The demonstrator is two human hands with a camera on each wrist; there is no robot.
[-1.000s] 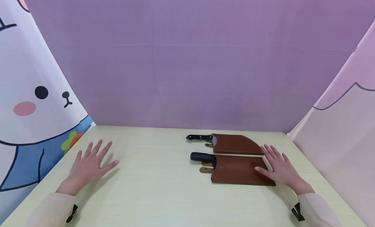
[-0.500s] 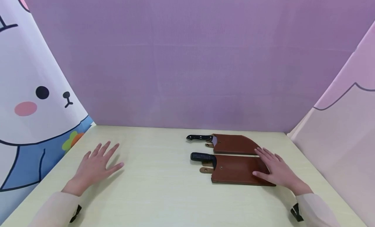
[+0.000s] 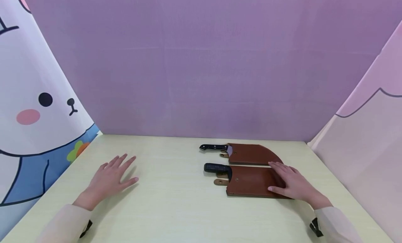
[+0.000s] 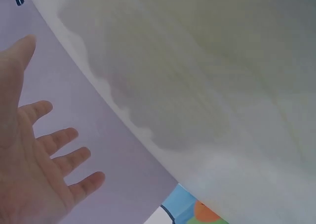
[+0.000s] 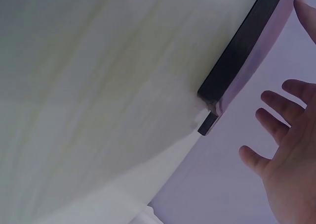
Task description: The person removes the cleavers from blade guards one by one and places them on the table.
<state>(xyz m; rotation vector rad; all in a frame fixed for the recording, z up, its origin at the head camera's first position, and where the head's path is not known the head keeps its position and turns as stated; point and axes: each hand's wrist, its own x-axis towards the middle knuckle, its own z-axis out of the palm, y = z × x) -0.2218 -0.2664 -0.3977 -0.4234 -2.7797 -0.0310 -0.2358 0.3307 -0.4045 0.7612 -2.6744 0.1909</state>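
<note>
Two knives lie side by side on the right half of the table, each blade covered by a brown sheath. The farther knife [image 3: 214, 147] has a black riveted handle, and its sheath [image 3: 251, 154] has a curved end. The nearer one, a cleaver [image 3: 215, 168], shows a thick black grip beside its boxy sheath [image 3: 251, 182]. My right hand [image 3: 292, 182], fingers spread, is over the right end of the nearer sheath and overlaps it. In the right wrist view that hand [image 5: 291, 150] holds nothing. Well to the left, my left hand [image 3: 108, 180] hovers above the table with fingers spread and nothing held.
The pale wooden table [image 3: 169, 211] reaches back to a purple cloth wall [image 3: 201, 68]. A cartoon-printed panel [image 3: 37, 138] borders its left side, and a pink and white panel [image 3: 364, 145] its right. Small tan strap tabs [image 3: 221, 182] stick out left of the sheaths.
My left hand has drifted right and slightly nearer. My right hand has shifted left, farther over the nearer sheath. Both knives stay where they were.
</note>
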